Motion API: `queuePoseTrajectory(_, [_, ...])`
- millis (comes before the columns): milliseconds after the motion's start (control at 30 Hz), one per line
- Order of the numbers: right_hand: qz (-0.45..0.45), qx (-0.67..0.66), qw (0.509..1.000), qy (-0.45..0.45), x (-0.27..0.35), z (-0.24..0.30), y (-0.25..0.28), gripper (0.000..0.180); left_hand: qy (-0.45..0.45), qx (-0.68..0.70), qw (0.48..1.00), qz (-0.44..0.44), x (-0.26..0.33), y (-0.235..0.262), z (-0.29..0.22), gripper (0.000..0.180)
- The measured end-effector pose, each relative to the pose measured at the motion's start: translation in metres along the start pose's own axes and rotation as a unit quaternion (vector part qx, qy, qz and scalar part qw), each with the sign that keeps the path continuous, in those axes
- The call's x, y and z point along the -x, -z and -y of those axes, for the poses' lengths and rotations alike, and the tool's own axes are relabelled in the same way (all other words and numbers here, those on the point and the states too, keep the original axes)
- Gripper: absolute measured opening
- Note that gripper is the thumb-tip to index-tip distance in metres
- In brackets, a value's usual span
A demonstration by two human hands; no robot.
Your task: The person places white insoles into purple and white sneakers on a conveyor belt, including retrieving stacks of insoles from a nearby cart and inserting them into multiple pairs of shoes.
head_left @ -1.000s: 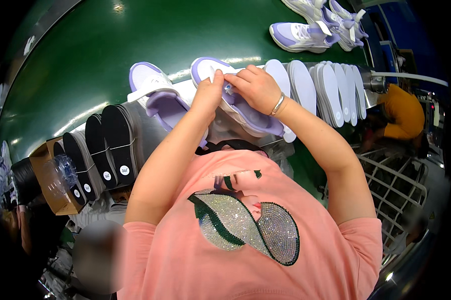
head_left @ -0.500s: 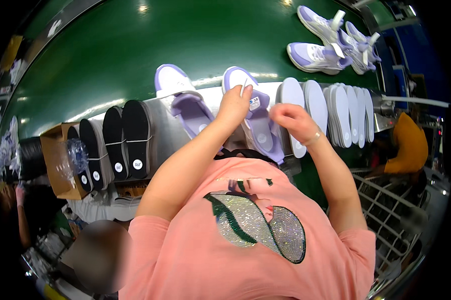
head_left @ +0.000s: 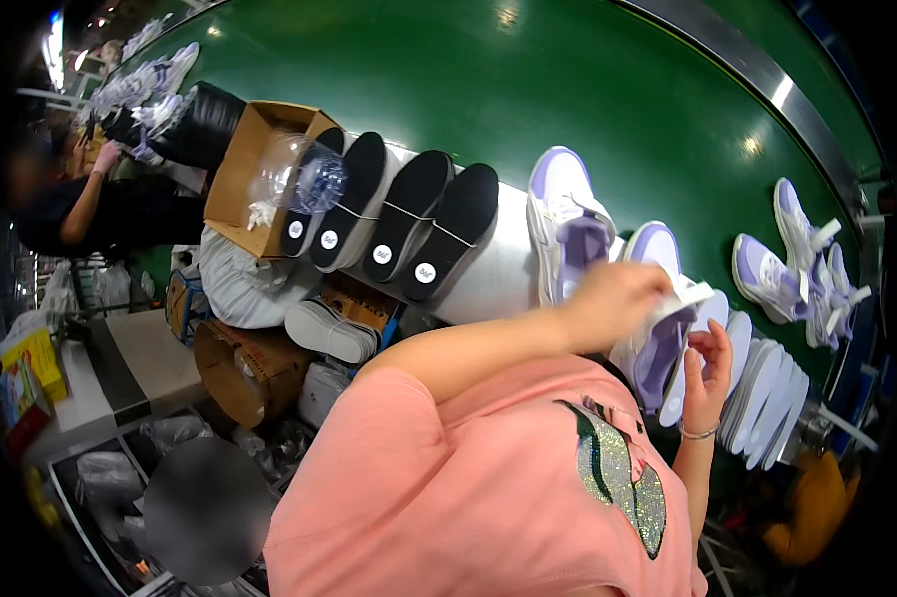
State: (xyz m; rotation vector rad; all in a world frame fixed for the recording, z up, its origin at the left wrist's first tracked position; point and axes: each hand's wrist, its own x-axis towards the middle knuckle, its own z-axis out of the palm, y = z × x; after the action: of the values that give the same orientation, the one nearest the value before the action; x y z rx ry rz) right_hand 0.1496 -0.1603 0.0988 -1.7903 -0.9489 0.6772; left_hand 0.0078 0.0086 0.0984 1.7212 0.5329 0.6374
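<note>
Broadly, a green tabletop (head_left: 398, 60) fills the upper view, its near edge lined in bare metal, where the person in a pink shirt (head_left: 478, 478) leans. At far left, a co-worker in dark clothing (head_left: 130, 214) stands beside it. An open carton (head_left: 227, 184) holding clear plastic sits next to tied stacks of black insoles (head_left: 463, 214); white insoles (head_left: 757, 403) line the right side. More lilac-and-white shoes (head_left: 764, 274) stand farther right. Between the insoles, the left shoe (head_left: 560, 179) and the right shoe (head_left: 657, 368) lie toes away from the person. The left hand (head_left: 615, 303) reaches over to the right shoe's opening; blur makes it impossible to tell whether its fingers are apart or clamped on the white tab (head_left: 694, 296). The right hand (head_left: 709, 383), fingers apart, hangs just beside that shoe, a bracelet (head_left: 700, 433) at its wrist.
</note>
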Motion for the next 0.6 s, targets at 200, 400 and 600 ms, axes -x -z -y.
queuePoseTrajectory(200, [0.035, 0.041, 0.977, -0.206, 0.015, -0.072, 0.022, 0.044, -0.019, -0.408, 0.742, -0.532, 0.048, 0.219, 0.009, 0.015])
queuePoseTrajectory(400, [0.082, 0.006, 0.975, -0.208, -0.006, -0.098, -0.016, 0.050, 0.037, -0.536, 0.704, -0.464, 0.057, 0.216, 0.020, 0.042])
queuePoseTrajectory(600, [0.147, 0.157, 0.975, -0.052, -0.050, -0.061, -0.075, 0.048, 0.171, -0.385, 0.907, 0.010, 0.015, 0.031, 0.021, 0.082])
